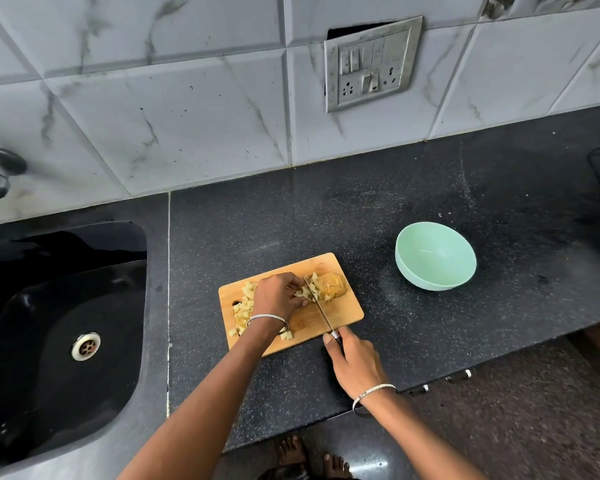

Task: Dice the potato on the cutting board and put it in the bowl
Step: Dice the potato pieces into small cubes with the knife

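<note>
One rectangular wooden cutting board lies near the front edge of the black speckled stone worktop. It carries one partly cut yellow potato and many small potato cubes. The left hand holds the potato's cut end with curled fingers. The right hand grips one steel knife. One mint-green round bowl stands apart, to the right of the board. One black sink is at the left end.

Mint-green bowl; tan wooden cutting board; pale-yellow potato; black speckled counter.

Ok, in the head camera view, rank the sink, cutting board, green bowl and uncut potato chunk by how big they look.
1. sink, largest, even though the frame edge cuts it off
2. cutting board
3. bowl
4. potato chunk, clearly smallest
</note>
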`<state>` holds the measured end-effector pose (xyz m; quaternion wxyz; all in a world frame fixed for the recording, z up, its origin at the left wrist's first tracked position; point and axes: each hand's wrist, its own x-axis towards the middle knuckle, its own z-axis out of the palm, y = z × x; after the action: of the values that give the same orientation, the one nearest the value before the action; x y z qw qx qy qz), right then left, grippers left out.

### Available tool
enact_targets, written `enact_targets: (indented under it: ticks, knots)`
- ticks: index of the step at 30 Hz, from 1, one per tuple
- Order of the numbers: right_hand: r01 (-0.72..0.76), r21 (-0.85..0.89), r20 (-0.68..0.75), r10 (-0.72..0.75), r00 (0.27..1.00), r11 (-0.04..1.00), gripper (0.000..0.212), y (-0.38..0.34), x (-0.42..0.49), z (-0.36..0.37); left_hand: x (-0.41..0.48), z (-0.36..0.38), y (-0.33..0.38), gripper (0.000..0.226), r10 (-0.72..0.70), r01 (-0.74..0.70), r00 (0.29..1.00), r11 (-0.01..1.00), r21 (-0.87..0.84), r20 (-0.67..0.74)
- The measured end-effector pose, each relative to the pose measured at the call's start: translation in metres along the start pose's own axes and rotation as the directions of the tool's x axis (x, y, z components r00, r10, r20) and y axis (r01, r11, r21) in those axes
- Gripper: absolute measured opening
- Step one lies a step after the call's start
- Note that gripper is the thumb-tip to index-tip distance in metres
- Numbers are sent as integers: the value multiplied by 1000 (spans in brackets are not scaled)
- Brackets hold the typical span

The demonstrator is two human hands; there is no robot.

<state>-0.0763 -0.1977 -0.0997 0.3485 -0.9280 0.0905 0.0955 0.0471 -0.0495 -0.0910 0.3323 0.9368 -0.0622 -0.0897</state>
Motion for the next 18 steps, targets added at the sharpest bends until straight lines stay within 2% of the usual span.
enact_targets:
  ticks: [4,10,14,18]
  knots:
    - [-12,-38,16,12,1000,999,24,-3,-2,1,-4,1,-2,36,-38,36,998,998,-44,-46]
    - [60,-60,39,-58,998,996,29,-8,-2,-6,-8,-2,-1,44,-101,96,992,993,-69,-76]
    - [22,12,7,-23,1000,1000,26,-3,5,-12,-9,-3,-3,49,-104,100,992,993,-58,-73]
    - [-9,4,24,9,1000,1000,28,2,8,-11,-9,-4,-4,48,-73,73,996,997,-5,-48]
